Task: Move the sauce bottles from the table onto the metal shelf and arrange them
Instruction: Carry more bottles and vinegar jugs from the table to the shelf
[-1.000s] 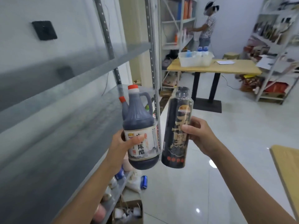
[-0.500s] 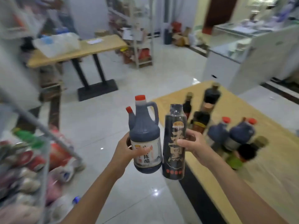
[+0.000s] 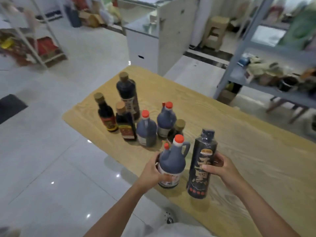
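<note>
Now back at worktop (image 3: 256, 151) | left grip (image 3: 150, 170) clasping red-capped jug (image 3: 171, 161) | right grip (image 3: 220, 166) clasping black bottle (image 3: 200, 168) | white tiled floor (image 3: 51, 159) beside

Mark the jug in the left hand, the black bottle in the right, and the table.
jug (image 3: 172, 161): head view, dark shoulder under the red cap.
black bottle (image 3: 200, 159): head view, upper part of its label.
table (image 3: 256, 151): head view, bare wood right of the bottles.

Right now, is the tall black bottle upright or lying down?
Upright, tilted slightly: the tall black bottle has its cap uppermost, held mid-body by the right hand.
</note>
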A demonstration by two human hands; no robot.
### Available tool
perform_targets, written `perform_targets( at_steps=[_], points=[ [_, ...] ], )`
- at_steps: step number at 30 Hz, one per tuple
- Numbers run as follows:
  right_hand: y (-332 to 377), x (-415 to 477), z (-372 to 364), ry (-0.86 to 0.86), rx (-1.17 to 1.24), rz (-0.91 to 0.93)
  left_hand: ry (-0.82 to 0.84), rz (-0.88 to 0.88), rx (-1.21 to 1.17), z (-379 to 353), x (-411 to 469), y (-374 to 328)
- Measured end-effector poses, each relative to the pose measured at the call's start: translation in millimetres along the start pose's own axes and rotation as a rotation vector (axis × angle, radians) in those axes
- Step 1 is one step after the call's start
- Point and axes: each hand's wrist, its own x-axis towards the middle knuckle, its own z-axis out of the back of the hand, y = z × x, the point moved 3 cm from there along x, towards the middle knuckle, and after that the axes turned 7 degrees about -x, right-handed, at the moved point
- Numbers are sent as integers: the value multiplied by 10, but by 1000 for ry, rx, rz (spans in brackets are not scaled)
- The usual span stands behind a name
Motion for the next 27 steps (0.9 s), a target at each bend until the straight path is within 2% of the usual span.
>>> perform_targets(
  at_steps=[4,10,13,17,20,24,25,27],
  points=[
    [-203,-167,93,-172,91,-50,111,-35,119,-50,154,186],
    [-341,-332,7,-384,142,-53,227,-53,207,-28,302,50],
    [-353,-388,-51,-436,155,-34,232,-25,283,72,336,33],
    [-363,-455,-84,-459,195,-17,278,-16,547,277,337,44],
    [-346,-493,-75,-455,195,5,259,-146,474,376,352,-197],
    [-267,-496,-42,-439,173,53,10,-434,239,385,414,-988],
    [-247,-487,-28,-439,172,63,-11,-481,254,364,474,-1149],
    [-210,-461,0,-436,173,78,48,-490,363,264,628,-1347]
  ],
)
